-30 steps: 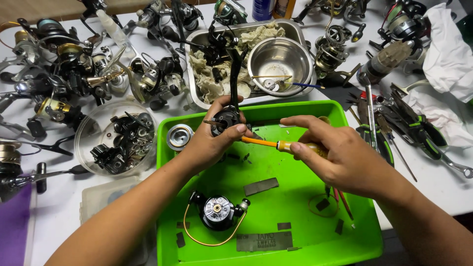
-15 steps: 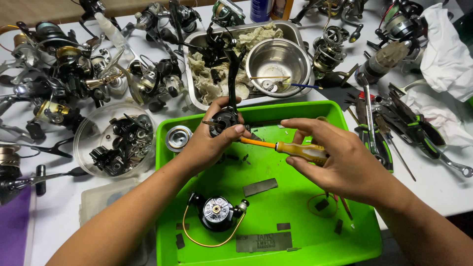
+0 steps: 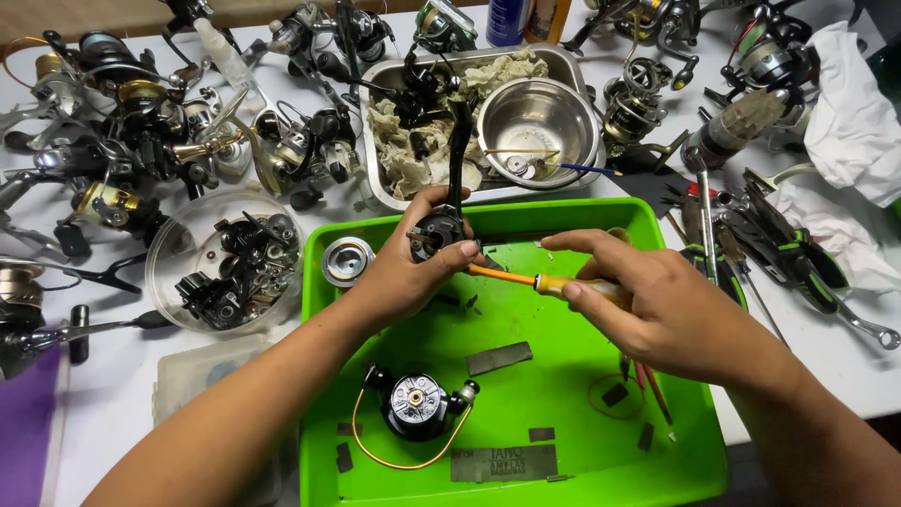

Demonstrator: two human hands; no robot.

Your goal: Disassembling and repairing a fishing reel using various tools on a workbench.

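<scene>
Orange screwdriver [image 3: 549, 283] remains against the reel body [image 3: 439, 230], hands unmoved.

Your shot is bright and evenly lit from overhead, so the green tray [image 3: 657, 441] looks almost neon and only soft, short shadows sit under the stuff lying in it. You get some glare off the steel bowl [image 3: 537, 117] just behind the tray, and the white cloth [image 3: 859, 103] off to the tray's far right is nearly blown out. Focus is crisp around the tray's middle, but your wide lens bends and softens things out past its left side and toward the corners.
</scene>
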